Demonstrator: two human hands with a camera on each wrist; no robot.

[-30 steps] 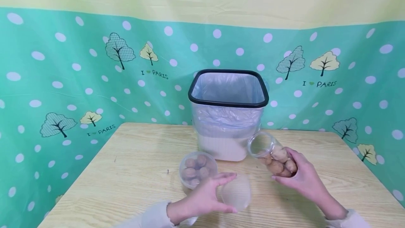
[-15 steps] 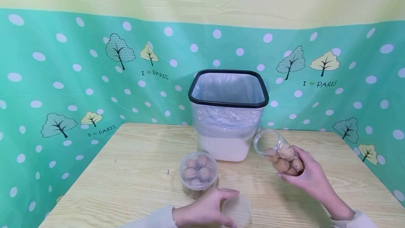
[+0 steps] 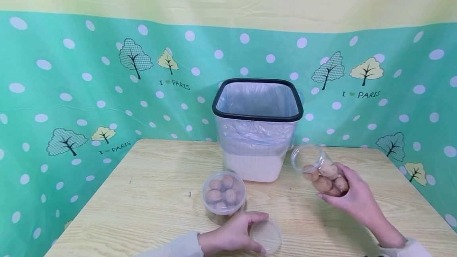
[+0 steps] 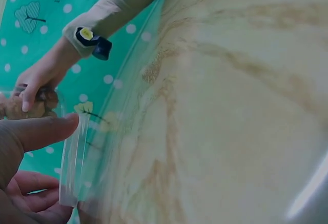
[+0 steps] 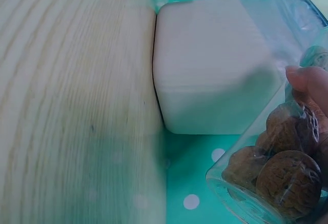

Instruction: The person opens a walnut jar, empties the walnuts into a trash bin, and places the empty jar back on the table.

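My left hand (image 3: 233, 231) holds a clear round plastic lid (image 3: 268, 238) by its rim, low over the front of the table. The left wrist view shows the lid (image 4: 73, 167) edge-on between thumb and fingers. My right hand (image 3: 362, 197) grips a clear jar (image 3: 308, 158) near its base, raised and tilted with its open mouth towards the bin. Several walnuts (image 3: 325, 183) lie inside that jar, and their wrinkled shells (image 5: 289, 183) show through its wall in the right wrist view. Just beyond my left hand stands a second clear tub (image 3: 216, 214) of walnuts.
A white bin (image 3: 251, 165) with a black rim (image 3: 257, 118) and a plastic liner stands at the back middle of the wooden table (image 3: 160, 169). Behind it hangs a green and yellow patterned cloth (image 3: 192, 102).
My left hand has lowered the lid towards the table, and the lid now lies flatter. My right hand has drifted slightly right with the jar. The tub and bin have stayed put.
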